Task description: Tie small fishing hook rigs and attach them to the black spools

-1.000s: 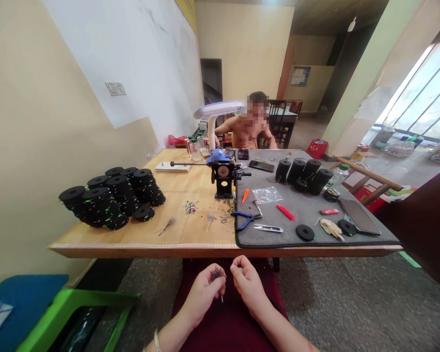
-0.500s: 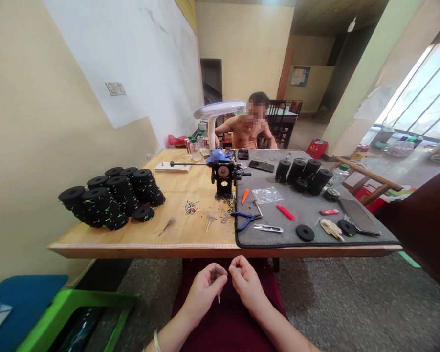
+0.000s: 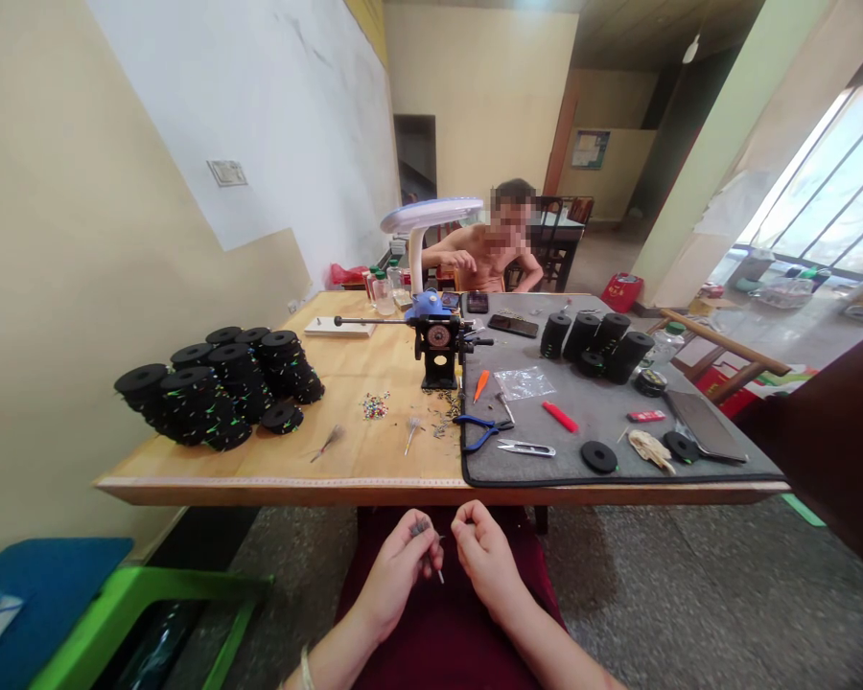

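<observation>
In front of the table edge, my left hand (image 3: 407, 565) is closed around a small bundle of thin grey strands (image 3: 420, 528). A short pale tip sticks out below its fingers. Just to the right, my right hand (image 3: 485, 556) is pinched, its thumb against the bent fingers; whatever it holds is too small to make out. A narrow gap separates the hands. Nearest on the wooden table (image 3: 259, 468) lie two similar strand bundles, one at left (image 3: 327, 441) and one at centre (image 3: 412, 434). Behind them is a pile of coloured beads (image 3: 375, 406).
Stacked black foam spools (image 3: 234, 379) stand at left, more spools (image 3: 611, 335) at back right. A black winding device (image 3: 438, 350) stands mid-table beside a lamp (image 3: 431, 213). Blue pliers (image 3: 480, 433), thread snips (image 3: 526, 448) and a red tool (image 3: 559, 416) lie on the grey mat. A person (image 3: 496, 249) sits opposite.
My left hand has turned slightly and the bundle's pale tip has shifted right and up. My right hand is almost unmoved. The person opposite has raised one hand.
</observation>
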`<state>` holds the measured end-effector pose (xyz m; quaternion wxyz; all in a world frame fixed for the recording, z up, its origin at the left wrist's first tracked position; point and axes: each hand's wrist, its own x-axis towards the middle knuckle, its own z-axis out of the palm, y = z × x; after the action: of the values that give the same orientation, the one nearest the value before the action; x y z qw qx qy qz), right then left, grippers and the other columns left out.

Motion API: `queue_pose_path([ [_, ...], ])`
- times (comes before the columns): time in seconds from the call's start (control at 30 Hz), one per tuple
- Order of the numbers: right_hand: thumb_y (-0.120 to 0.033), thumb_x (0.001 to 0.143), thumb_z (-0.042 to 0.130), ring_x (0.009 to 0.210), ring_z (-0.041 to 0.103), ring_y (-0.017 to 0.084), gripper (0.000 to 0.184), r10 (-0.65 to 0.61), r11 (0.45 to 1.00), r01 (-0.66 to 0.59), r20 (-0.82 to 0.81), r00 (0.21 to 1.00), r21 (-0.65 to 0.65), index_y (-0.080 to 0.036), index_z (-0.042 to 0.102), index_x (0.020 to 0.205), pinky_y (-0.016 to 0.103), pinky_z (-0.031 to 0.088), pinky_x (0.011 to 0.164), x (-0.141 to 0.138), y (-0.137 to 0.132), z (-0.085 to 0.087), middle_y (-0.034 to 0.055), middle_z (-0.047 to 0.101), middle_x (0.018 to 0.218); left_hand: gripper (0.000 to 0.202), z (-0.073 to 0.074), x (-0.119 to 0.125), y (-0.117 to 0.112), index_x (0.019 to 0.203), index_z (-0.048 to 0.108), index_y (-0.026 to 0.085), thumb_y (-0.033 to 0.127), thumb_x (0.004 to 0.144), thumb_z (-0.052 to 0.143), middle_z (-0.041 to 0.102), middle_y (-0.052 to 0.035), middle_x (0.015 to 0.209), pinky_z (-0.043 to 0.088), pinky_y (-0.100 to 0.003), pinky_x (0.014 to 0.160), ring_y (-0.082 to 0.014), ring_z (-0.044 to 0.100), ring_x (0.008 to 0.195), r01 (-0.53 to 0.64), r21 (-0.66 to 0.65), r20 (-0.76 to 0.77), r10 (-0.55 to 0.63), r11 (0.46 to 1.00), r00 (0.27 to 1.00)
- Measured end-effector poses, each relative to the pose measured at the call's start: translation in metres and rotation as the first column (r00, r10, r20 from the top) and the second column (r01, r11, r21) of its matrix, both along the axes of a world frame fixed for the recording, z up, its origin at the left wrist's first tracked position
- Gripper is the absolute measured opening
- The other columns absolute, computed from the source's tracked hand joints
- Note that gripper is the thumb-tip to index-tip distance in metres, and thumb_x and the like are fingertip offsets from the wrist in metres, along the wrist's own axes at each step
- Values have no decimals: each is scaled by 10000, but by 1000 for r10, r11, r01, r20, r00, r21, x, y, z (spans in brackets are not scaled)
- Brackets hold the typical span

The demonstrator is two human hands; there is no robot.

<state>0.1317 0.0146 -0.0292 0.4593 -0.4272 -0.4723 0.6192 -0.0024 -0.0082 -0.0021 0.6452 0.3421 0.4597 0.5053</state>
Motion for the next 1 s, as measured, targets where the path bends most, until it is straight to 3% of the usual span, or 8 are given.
queue_pose_path([
  [0.1,-449,790,577,399,227,58,279,7,1000,-7,6,1000,-9,-224,418,751,182,167,403,0,-1,3,-118,316,487,239,-4,-1,1,723,487,197,380,761,636,528,50,606,368,-213,502,-110,523,562,-14,-17,-5,14,1000,1000],
  [0.37,-404,823,552,415,318,64,238,115,992,-118,49,992,44,-221,415,759,190,221,418,-4,-9,12,-62,505,562,297,-6,-2,1,731,505,199,452,740,661,539,64,551,371,-226,460,-96,463,434,-19,97,-277,45,995,960],
  [0.5,-409,834,535,395,252,53,239,85,996,-86,29,996,32,-220,405,767,180,178,399,-3,-5,4,-90,448,519,295,-5,-2,1,740,510,192,427,727,688,597,26,644,401,-224,495,-110,529,525,-27,57,-160,36,998,986],
  [0.7,-434,815,555,391,213,52,264,43,999,-42,-27,999,9,-222,408,761,177,160,393,-1,-3,2,-119,337,483,243,-6,-4,-1,832,572,178,258,680,745,585,16,710,469,-250,612,-131,586,666,-26,-79,83,33,997,996],
  [0.77,-450,807,558,387,213,54,274,43,999,-44,-46,998,-5,-225,409,761,179,161,390,-2,-3,4,-121,322,480,243,-5,-4,-2,859,600,174,223,666,739,599,12,700,473,-255,628,-133,590,666,12,-108,96,-1,994,995],
  [0.87,-469,792,570,381,235,57,292,48,999,-49,-50,998,-22,-229,409,754,179,168,387,-3,-3,6,-117,333,484,135,-4,-4,-1,762,615,162,203,668,704,607,6,664,468,-246,608,-132,587,646,60,-102,90,-51,993,995],
  [1.0,-470,778,594,388,244,54,303,33,999,-34,-18,999,-29,-228,414,747,177,171,390,-2,-2,3,-115,329,500,58,-3,-4,0,683,570,170,197,697,619,612,13,574,426,-217,527,-111,557,540,67,-85,-12,-68,994,998],
])
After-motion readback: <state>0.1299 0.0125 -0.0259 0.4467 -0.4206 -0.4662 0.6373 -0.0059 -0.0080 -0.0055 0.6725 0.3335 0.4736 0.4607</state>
